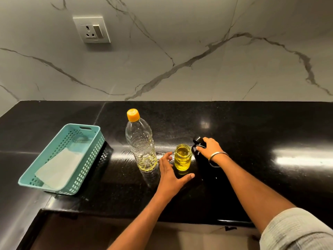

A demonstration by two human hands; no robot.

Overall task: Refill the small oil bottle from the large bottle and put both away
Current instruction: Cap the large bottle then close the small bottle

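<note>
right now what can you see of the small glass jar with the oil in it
The small oil bottle is a short, clear glass jar with a threaded neck, standing upright and uncapped on the black countertop. Yellow oil fills it nearly to the shoulder. It stands just right of the large bottle, apart from it. The left hand is open around its near side, touching or nearly so; the right hand grips a black top just beside it.
</note>
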